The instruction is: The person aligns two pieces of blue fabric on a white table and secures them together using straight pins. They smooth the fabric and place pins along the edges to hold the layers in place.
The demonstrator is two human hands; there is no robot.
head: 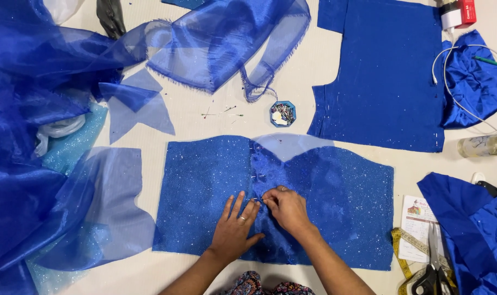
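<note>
my left hand (pixel 233 229) flat on glitter fabric panel (pixel 204 186) | right hand (pixel 285 208) grip pinched on pin (pixel 263 201) | upper seam pinned, lower part left | pin box (pixel 283 113) near

Table (pixel 204 117): cream, flat, fills the whole view; even, soft light, faint shadows.
Sheer blue cloth (pixel 35 109): heaped far left of the hands, trailing across the top.
Blue panel (pixel 385 76): flat, up and right of the hands.
Pin box (pixel 283 113): small, octagonal, straight above the hands; loose pins (pixel 221 112) just left of it.
Satin (pixel 478 82), white cord (pixel 450 82), bottle (pixel 484 146): far right.
Scissors (pixel 434 267), tape measure (pixel 402 257), paper (pixel 418 224): lower right.
</note>
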